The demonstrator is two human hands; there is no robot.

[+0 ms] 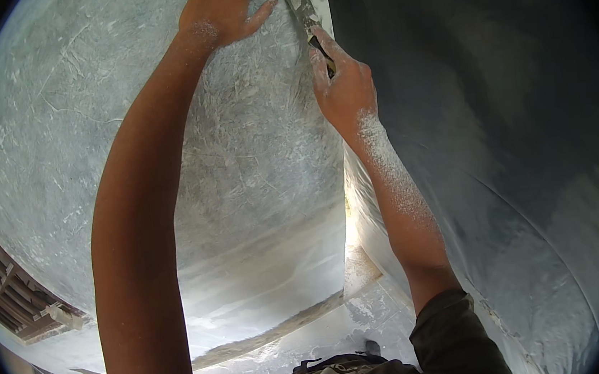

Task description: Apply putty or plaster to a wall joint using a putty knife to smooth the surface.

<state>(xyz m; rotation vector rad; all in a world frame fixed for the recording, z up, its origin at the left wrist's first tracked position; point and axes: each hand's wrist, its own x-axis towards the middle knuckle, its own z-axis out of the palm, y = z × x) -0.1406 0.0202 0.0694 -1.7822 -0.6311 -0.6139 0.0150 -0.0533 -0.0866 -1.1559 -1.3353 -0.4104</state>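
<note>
A mottled grey plaster wall (pixel 252 141) stands left. The right grip (pixel 348 92) clamps a dark-handled metal scraper (pixel 304 13), long axis pointing far, slightly left; the left grip (pixel 221 10) is spread.

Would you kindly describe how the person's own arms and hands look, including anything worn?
The left hand and right hand are ungloved, with whitish dust on the fingers. White powder speckles the right forearm thickly and the left wrist lightly. Dark short sleeves cover the upper arms; no watch is visible.
</note>
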